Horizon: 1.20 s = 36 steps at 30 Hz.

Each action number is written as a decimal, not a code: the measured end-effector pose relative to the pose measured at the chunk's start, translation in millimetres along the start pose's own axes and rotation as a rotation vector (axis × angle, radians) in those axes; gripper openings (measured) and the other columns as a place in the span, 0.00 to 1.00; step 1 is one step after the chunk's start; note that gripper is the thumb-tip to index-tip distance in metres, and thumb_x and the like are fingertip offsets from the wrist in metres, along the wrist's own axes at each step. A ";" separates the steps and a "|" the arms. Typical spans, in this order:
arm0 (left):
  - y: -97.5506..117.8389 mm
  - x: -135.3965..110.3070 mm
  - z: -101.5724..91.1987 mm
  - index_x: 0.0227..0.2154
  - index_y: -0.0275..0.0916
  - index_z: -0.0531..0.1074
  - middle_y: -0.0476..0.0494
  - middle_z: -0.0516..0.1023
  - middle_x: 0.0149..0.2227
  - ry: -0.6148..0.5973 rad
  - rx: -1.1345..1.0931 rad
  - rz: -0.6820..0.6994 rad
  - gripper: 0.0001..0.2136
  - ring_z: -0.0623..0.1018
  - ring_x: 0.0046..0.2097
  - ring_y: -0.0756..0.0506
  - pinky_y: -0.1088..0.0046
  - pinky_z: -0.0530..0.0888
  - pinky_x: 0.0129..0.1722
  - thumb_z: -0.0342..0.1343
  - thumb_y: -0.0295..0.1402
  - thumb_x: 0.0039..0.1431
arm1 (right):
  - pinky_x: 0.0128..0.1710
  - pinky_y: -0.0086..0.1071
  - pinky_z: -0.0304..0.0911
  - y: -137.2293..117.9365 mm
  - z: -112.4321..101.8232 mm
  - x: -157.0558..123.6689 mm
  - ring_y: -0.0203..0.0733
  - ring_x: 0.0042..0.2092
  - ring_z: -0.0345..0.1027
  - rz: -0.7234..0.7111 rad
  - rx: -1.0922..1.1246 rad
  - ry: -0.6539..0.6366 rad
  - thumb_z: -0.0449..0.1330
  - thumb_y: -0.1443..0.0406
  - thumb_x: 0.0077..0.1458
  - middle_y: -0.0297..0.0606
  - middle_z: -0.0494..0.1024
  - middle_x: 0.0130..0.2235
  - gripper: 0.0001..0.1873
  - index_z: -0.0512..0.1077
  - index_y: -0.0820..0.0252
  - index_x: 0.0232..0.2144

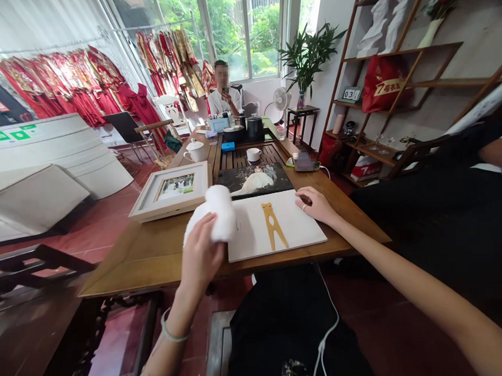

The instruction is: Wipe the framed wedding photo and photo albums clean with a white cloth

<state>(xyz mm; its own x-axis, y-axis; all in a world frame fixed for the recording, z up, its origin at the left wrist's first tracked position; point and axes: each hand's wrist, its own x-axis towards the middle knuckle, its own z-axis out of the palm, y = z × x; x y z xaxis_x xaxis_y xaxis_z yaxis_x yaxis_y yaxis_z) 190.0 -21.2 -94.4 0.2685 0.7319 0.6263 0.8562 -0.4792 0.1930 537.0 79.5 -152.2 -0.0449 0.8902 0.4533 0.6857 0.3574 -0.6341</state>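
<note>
My left hand (200, 255) is closed on a white cloth wad (216, 211), which it holds against the left edge of a white board (294, 230) lying flat at the table's near edge. A tan wooden stand piece (272, 225) is fixed on the board's upper face. My right hand (318, 205) rests on the board's far right corner, fingers curled down onto it. Just behind the board lies a dark photo print (254, 179) of a person in a white dress.
A white-framed photo (172, 196) lies at the left of the wooden table (154, 258). Cups, a kettle and a tea tray stand further back, where a person (224, 97) sits holding a phone. Shelves (396, 82) are on the right, red garments (63, 85) on a rail at the left.
</note>
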 end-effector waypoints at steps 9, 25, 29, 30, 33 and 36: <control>25.3 32.9 48.0 0.62 0.33 0.55 0.32 0.55 0.66 -0.440 0.129 0.086 0.35 0.52 0.67 0.34 0.48 0.52 0.63 0.56 0.36 0.51 | 0.58 0.50 0.59 -6.1 3.3 -10.3 0.51 0.55 0.67 -0.129 -0.010 -0.100 0.56 0.66 0.53 0.44 0.76 0.51 0.14 0.75 0.57 0.42; 41.7 25.4 42.4 0.64 0.36 0.52 0.34 0.54 0.66 -0.536 0.193 0.128 0.35 0.51 0.67 0.32 0.46 0.51 0.62 0.54 0.34 0.54 | 0.60 0.50 0.55 -10.8 14.0 -15.2 0.49 0.58 0.63 -0.101 -0.033 -0.135 0.48 0.68 0.57 0.47 0.71 0.54 0.19 0.70 0.59 0.48; 58.6 -15.0 21.9 0.66 0.37 0.49 0.36 0.51 0.67 -0.489 0.153 0.159 0.37 0.47 0.68 0.33 0.46 0.48 0.63 0.54 0.34 0.53 | 0.61 0.50 0.55 -12.2 12.9 -15.1 0.49 0.58 0.63 -0.089 -0.026 -0.139 0.48 0.68 0.57 0.46 0.71 0.55 0.19 0.70 0.59 0.48; 60.9 -20.9 18.9 0.66 0.38 0.48 0.37 0.50 0.68 -0.484 0.142 0.161 0.37 0.47 0.68 0.33 0.47 0.47 0.64 0.54 0.35 0.53 | 0.61 0.50 0.55 -12.2 12.9 -15.2 0.49 0.58 0.63 -0.089 -0.026 -0.141 0.48 0.68 0.57 0.46 0.71 0.55 0.19 0.70 0.59 0.49; 62.3 -20.5 17.4 0.66 0.39 0.49 0.39 0.51 0.67 -0.498 0.130 0.119 0.37 0.48 0.68 0.34 0.48 0.50 0.63 0.54 0.37 0.54 | 0.61 0.50 0.55 -11.4 13.0 -15.3 0.48 0.58 0.63 -0.097 -0.024 -0.145 0.48 0.67 0.57 0.45 0.71 0.55 0.19 0.70 0.58 0.49; 55.0 4.5 27.5 0.65 0.38 0.51 0.38 0.53 0.67 -0.529 0.161 0.056 0.35 0.51 0.67 0.35 0.48 0.54 0.62 0.53 0.38 0.55 | 0.61 0.50 0.55 -9.8 13.0 -15.2 0.49 0.58 0.63 -0.107 -0.024 -0.154 0.48 0.67 0.58 0.46 0.71 0.55 0.19 0.70 0.58 0.49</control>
<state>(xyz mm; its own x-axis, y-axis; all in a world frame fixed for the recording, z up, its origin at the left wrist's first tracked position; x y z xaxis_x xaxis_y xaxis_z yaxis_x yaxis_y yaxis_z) 250.5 -30.9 -101.8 0.4648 0.8710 0.1592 0.8800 -0.4743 0.0261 521.5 66.1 -161.0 -0.2276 0.8809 0.4150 0.6883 0.4470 -0.5713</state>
